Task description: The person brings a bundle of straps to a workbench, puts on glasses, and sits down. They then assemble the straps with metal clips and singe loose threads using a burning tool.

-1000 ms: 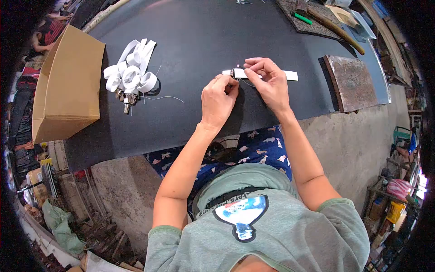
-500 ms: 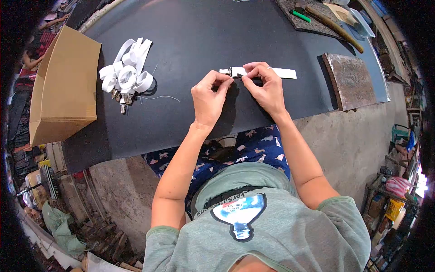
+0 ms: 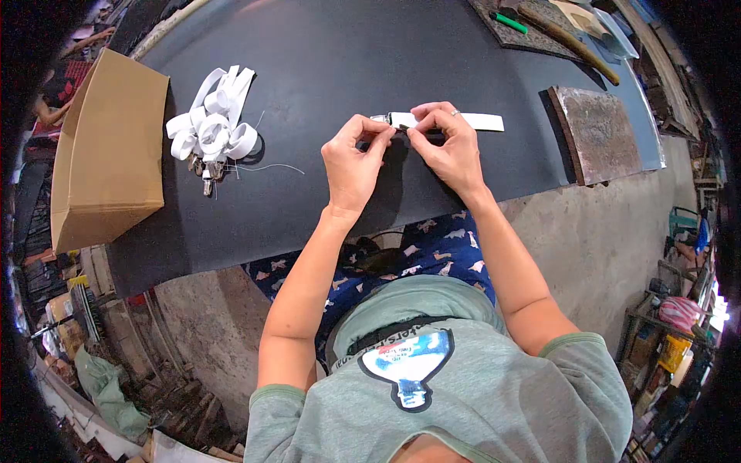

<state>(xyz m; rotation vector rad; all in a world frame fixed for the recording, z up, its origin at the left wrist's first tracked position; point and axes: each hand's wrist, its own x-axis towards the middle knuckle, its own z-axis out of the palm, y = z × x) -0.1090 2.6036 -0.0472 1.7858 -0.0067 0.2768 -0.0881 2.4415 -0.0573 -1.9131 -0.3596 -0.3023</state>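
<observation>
A white strap [image 3: 486, 122] with a metal clip [image 3: 380, 119] at its left end lies crosswise before me at the table's near side. My left hand [image 3: 351, 163] pinches thumb and forefinger together at the clip end of the strap. Close beside it, my right hand [image 3: 450, 147] grips the strap a little further along, with a ring on one finger. Something small and dark shows between the two sets of fingertips; its kind is too small to tell. The strap's free end sticks out to the right, past my right hand.
Several looped white straps [image 3: 214, 127] with metal clips lie left on the black table mat [image 3: 309, 69], near loose threads. Beyond them stands a cardboard box [image 3: 112, 147]. On the right are a rusty metal plate [image 3: 598, 135], a wooden-handled hammer [image 3: 571, 48] and a green marker [image 3: 509, 24].
Both hands stay pinched at the strap's clip end, with only a tiny shift of the fingers. The whole view has moved slightly.
</observation>
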